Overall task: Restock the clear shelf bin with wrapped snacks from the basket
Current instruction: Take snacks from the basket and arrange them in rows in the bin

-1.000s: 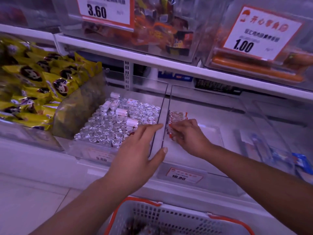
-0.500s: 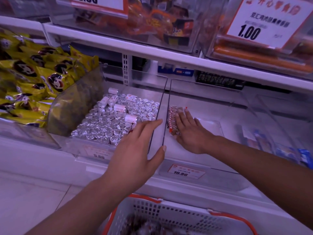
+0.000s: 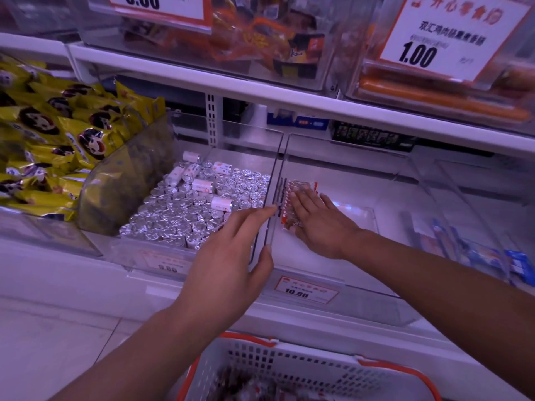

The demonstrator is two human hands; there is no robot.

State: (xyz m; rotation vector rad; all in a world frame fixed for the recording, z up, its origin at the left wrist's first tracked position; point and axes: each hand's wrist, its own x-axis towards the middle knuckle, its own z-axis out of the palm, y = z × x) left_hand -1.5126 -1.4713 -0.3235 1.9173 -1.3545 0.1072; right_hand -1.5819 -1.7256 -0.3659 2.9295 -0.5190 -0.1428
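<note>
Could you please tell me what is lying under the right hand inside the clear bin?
A red-and-white snack packet lies flat under the right hand, against the clear bin wall. Its covered part is hidden.

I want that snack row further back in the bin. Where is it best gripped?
Pinch the row of wrapped snacks across its two long sides, coming from above. It lies flat on the clear bin's floor against the left wall, under the right hand's flat fingers, so that wall crowds one side.
</note>
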